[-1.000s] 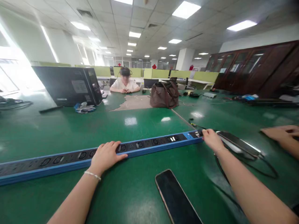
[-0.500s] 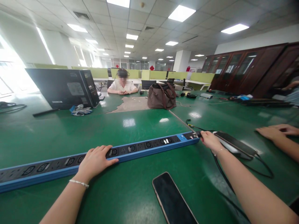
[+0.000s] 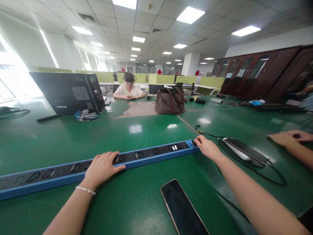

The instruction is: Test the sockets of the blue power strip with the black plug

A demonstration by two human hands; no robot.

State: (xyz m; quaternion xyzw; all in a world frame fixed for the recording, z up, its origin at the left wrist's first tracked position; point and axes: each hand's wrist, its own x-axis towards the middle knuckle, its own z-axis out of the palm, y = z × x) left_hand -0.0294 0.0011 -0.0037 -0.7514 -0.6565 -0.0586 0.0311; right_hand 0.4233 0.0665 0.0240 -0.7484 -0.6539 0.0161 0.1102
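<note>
A long blue and black power strip (image 3: 156, 151) lies slantwise across the green table (image 3: 137, 202). My left hand (image 3: 101, 168) is wrapped over its middle, thumb on the near edge and fingers on the far side. At the strip's right end, my right hand (image 3: 205, 147) pinches a black plug (image 3: 194, 142) over the blue section; whether its pins are in a socket is hidden. A black cable (image 3: 232, 205) runs beneath my right forearm. Nearer to me lies a dark phone (image 3: 183, 209), face up, between my arms.
Another person's hands (image 3: 288, 138) rest at the right, beside a device with a dark top (image 3: 246, 150). A computer case (image 3: 68, 93), gloves (image 3: 85, 115) and a brown bag (image 3: 170, 100) stand or lie farther back. A person (image 3: 129, 88) sits across the table.
My right hand has moved left with the black plug, from the strip's right tip to over the blue section. My left hand still holds the strip, which looks almost unmoved.
</note>
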